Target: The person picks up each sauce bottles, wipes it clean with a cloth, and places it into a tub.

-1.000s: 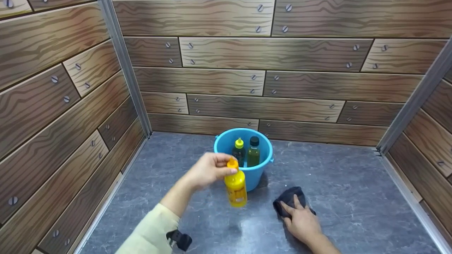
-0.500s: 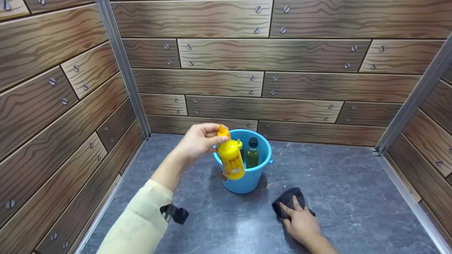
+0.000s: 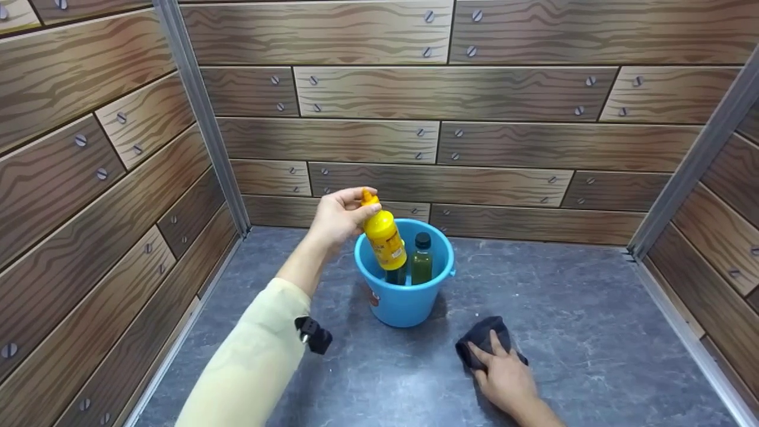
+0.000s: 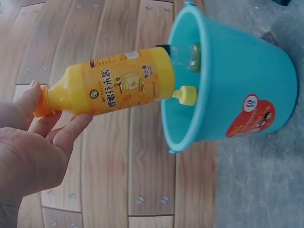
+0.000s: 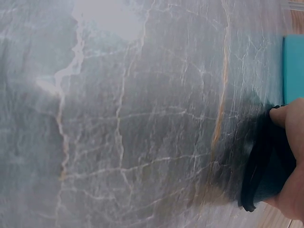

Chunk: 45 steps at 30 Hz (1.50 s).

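My left hand (image 3: 339, 219) pinches a yellow squeeze bottle of mustard sauce (image 3: 385, 240) by its orange cap, thumb on one side and fingers on the other. The bottle hangs tilted over the mouth of a blue bucket (image 3: 409, 305), its base overlapping the opening. Inside the bucket stand a dark-capped bottle of green-brown liquid (image 3: 421, 265) and a dark bottle with a yellow nozzle cap (image 4: 187, 95), mostly hidden behind the mustard in the head view. My right hand (image 3: 505, 379) rests on a crumpled black cloth (image 3: 487, 332), fingers spread out over it on the table.
The grey marbled tabletop (image 3: 593, 332) is bounded by wood-plank-patterned walls (image 3: 498, 142) at the back and both sides. Metal posts (image 3: 201, 112) stand at the corners. A black wrist device (image 3: 314, 335) sits on the left sleeve.
My left hand has lifted the mustard bottle from in front of the bucket, up and back over its opening. The right hand has stayed on the cloth.
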### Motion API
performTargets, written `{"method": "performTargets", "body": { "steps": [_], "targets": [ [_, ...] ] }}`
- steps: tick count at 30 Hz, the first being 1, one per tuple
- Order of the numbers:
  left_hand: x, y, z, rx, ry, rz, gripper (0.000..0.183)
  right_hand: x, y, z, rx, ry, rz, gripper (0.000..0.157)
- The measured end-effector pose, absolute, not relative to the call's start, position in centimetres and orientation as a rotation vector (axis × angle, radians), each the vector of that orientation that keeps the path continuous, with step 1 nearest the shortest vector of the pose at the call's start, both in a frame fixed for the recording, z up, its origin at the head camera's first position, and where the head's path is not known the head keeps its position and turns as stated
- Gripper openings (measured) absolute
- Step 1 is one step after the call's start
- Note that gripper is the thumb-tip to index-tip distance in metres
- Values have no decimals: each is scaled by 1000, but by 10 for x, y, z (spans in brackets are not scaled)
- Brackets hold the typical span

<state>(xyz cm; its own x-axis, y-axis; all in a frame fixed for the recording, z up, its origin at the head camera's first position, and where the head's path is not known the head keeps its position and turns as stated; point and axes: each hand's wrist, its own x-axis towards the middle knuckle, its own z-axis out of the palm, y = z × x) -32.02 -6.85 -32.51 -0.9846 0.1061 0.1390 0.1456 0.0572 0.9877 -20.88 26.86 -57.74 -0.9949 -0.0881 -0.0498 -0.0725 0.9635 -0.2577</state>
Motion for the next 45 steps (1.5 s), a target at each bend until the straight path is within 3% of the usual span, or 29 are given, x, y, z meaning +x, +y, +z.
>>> {"method": "performTargets", "body": {
  "steps": [19, 45],
  "targets": [
    [-353, -44, -388, 80, -2391, -2128, 28, -210, 269, -582, -108, 3048, -387, 54],
    [-374, -11, -416, 112, -2723, -1810, 31, -209, 271, -580, -135, 3063, -407, 52]
  ]
}}
